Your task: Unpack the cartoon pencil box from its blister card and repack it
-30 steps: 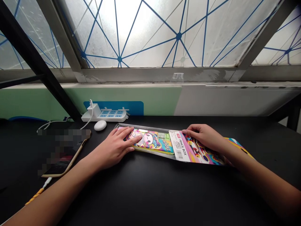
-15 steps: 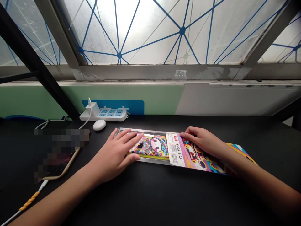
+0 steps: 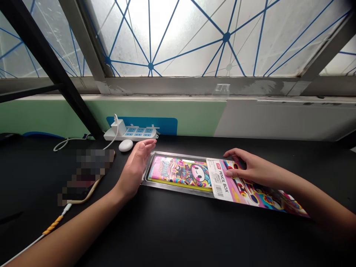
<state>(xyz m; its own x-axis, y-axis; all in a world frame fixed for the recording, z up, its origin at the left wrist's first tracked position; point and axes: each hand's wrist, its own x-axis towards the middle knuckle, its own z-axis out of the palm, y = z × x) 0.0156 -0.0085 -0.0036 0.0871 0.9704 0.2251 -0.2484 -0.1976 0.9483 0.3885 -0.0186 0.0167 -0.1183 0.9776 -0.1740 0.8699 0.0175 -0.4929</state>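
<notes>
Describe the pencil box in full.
The pencil box lies flat on the black desk, pink and multicoloured, with a cartoon figure and a yellow strip along its near edge. It sits in a clear, plastic-looking tray; its right end disappears under a colourful printed cover whose white label reads "PENCIL BOX". The right hand appears to rest its thumb on the cover; the left hand is at the tray's left end, contact unclear.

Here we go, you're watching from your own head, the camera pitched forward and down over the dark counter (image 3: 178,233)! Your arms (image 3: 91,218) run in from near left and right, so it's close work, your left hand (image 3: 135,168) and right hand (image 3: 247,167) well inside the frame. Far side, the view climbs past the wall (image 3: 155,107) to the window (image 3: 183,42).
</notes>
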